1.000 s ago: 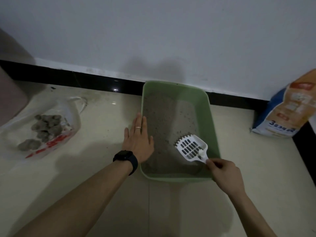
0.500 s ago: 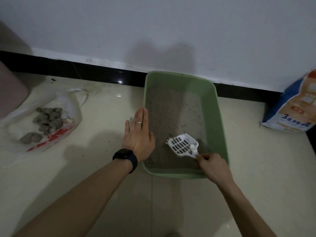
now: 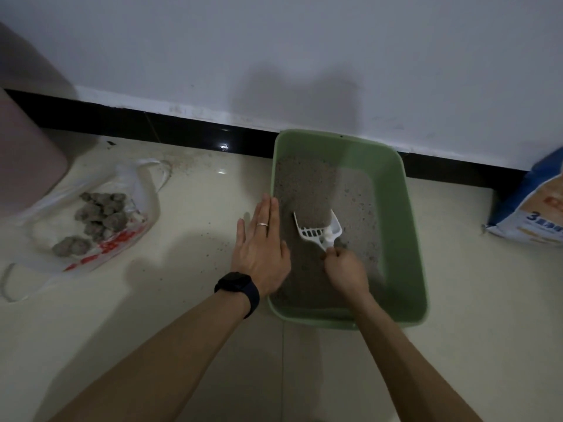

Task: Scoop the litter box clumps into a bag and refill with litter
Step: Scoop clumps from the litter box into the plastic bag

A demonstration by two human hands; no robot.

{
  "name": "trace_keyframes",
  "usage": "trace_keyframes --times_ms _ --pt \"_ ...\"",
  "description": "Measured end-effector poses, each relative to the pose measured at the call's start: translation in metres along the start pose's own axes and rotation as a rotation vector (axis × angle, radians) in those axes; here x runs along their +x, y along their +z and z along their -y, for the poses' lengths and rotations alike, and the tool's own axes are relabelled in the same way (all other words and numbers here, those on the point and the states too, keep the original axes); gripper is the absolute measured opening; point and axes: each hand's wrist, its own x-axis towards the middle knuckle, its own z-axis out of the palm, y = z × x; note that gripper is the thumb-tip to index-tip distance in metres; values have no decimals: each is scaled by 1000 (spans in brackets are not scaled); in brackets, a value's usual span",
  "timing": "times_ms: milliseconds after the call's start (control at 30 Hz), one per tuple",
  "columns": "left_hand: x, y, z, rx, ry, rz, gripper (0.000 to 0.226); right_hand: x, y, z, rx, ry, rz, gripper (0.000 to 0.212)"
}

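Head view: the green litter box (image 3: 394, 226) sits on the floor (image 3: 198, 214) against the wall at 12 o'clock, with grey litter (image 3: 304, 184) spread over its bottom and heaped a little toward its 10 o'clock corner. The right hand (image 3: 345, 268) has its fingers curled round the handle of the white scoop (image 3: 316, 228), whose slotted blade is tipped on edge and pushed into the litter near the box's middle. The left hand (image 3: 259, 254) lies flat with straight fingers along the box's 9 o'clock rim, seemingly steadying it. Well apart at 9 o'clock, the plastic bag (image 3: 146, 202) lies open on the floor with a pile of grey clumps (image 3: 100, 214) already in it, so much of the scooping looks done. I cannot tell whether any clumps remain in the box. The litter sack (image 3: 530, 214) leans at 3 o'clock, not in either hand, so refilling is not yet begun. Compared with a second ago, the scoop has moved from the box's 5 o'clock area, slots up above the litter, toward the centre and dug in; the right hand has followed it over the box, while the left hand has stayed put.
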Motion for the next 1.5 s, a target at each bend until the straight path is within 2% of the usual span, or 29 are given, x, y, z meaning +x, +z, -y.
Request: trace_keyframes --times_ms 167,300,433,500,733,933,1100,1500 --pt "-3 -1 -1 0 3 -22 80 31 5 58 117 -1 -40 29" --pt "-1 0 -3 -9 -2 -28 81 51 11 88 268 11 -73 58" --pt "-1 -1 -4 4 -18 -27 80 39 19 64 351 -35 -100 36" --pt "0 -3 -4 17 -20 -17 80 33 17 49 400 -60 -118 32" --pt "-1 -7 -4 20 -16 27 79 -2 -6 5 449 -210 -312 36" --pt "-1 -8 -3 25 -12 48 78 -30 -10 -12 498 -272 -399 33" --pt "-2 -10 -3 40 -3 68 78 -45 -14 -13 536 -334 -421 35" --pt "-3 -12 -4 69 -6 96 74 -56 -17 -12 427 -273 -382 34"
